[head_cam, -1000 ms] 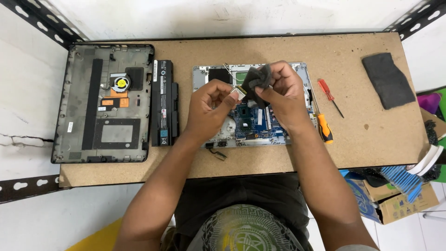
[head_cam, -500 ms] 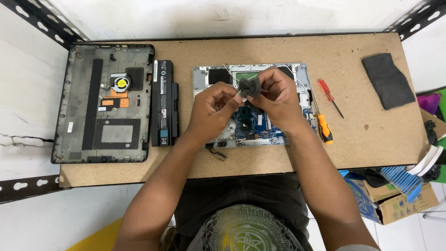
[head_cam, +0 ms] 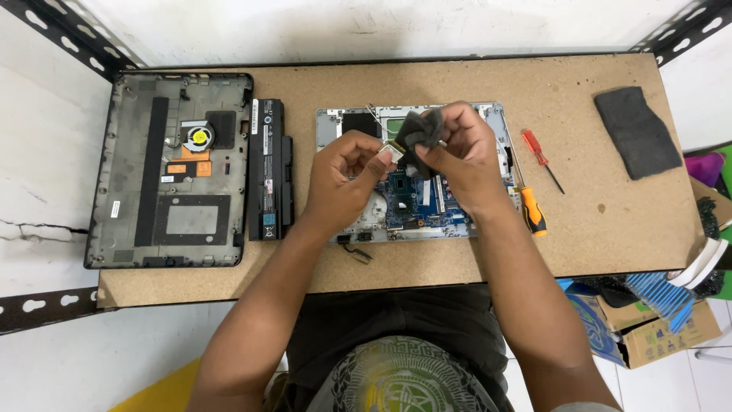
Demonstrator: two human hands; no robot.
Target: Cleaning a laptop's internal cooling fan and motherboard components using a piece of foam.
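Far left on the particleboard table [head_cam: 457,263]: a dark laptop bottom cover [head_cam: 169,169] lying inside-up with its fan showing, a long black battery [head_cam: 269,169] just beside it. Centre: left hand [head_cam: 345,179] closed, pinching a small chip card [head_cam: 392,152] at its fingertips above the opened laptop chassis [head_cam: 427,210], right hand [head_cam: 457,152] closed around a dark cloth wad [head_cam: 419,131] pressed against that card. Right of the chassis: an orange-handled screwdriver [head_cam: 531,208] touching its edge, a red-handled screwdriver [head_cam: 540,156] near it, and a dark grey folded cloth [head_cam: 637,131] well apart near the table's corner.
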